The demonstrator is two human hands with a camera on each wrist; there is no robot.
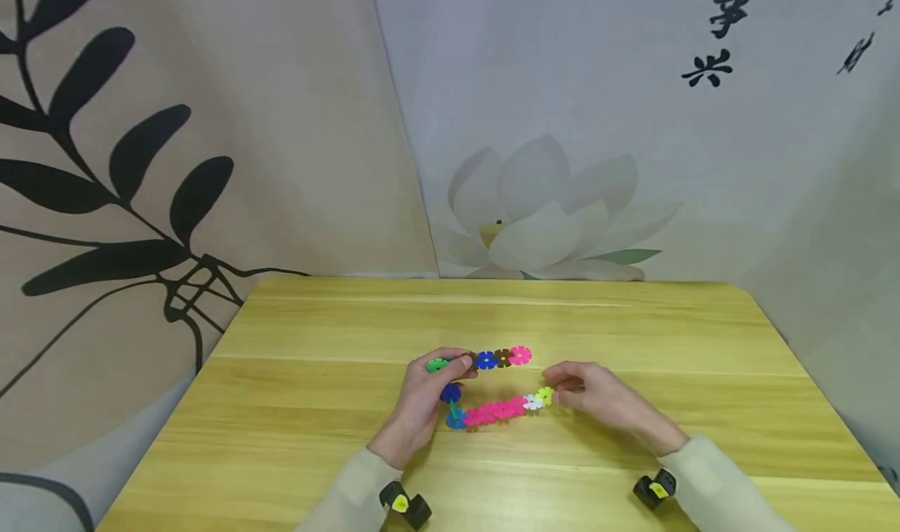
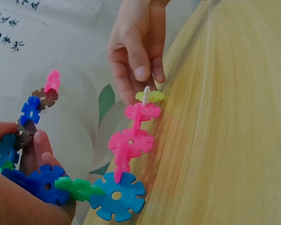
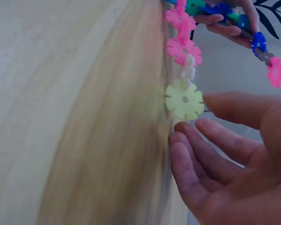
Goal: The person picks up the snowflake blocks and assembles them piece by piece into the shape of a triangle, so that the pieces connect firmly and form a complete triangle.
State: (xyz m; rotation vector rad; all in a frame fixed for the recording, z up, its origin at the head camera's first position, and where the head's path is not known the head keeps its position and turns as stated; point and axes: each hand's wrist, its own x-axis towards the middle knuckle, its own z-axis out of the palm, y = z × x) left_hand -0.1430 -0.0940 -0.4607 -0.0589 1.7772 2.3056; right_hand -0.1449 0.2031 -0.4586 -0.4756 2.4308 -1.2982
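Note:
A bent chain of interlocking plastic snowflake discs [image 1: 495, 412] hangs above the table in a sideways U. My left hand [image 1: 419, 403] grips its bend, where green and dark blue discs pass through the fingers, partly hidden. One arm, of brown and blue discs, ends in a pink disc [image 1: 520, 355]. On the other arm, a light blue disc [image 2: 131, 201] leads to several pink ones, a white disc [image 1: 533, 402] and a yellow disc [image 3: 175, 104] at the tip. My right hand [image 1: 605, 395] is beside the yellow disc, its fingers loosely bent and fingertips close to the disc's edge.
The wood-grain table [image 1: 337, 321] lies beneath both hands. Behind it stands a backdrop [image 1: 316, 126] printed with dark leaves, a pale lotus and black characters. Each wrist carries a small black camera [image 1: 654, 488] over a light sleeve [image 1: 710, 477].

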